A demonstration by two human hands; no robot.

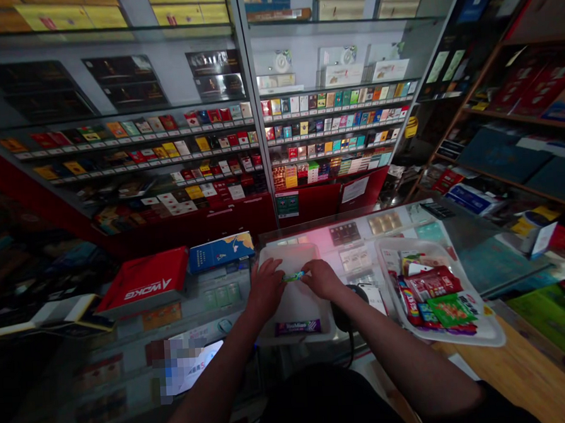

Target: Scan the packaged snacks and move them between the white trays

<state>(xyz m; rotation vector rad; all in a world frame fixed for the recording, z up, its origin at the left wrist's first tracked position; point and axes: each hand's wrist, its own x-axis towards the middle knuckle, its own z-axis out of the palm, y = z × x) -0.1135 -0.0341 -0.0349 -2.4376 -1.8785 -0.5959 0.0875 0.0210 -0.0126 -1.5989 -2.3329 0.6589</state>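
My left hand (266,287) and my right hand (322,279) meet over the far half of a white plastic tray (299,305) on the glass counter. Pinched between their fingertips is a small green and blue candy pack (293,276), one end in each hand. Its print is too small to read. A purple candy bar (298,327) lies across the near end of the same tray. To the right, a second white tray (489,338) holds a pile of bright snack packets, with a green packet (451,310) on top.
A red box (146,280) and a blue box (222,251) stand on the counter at left, near a lit screen (196,367). A dark rounded device with a cord (343,312) sits between the trays. Behind, shelves (211,123) carry cigarette packs.
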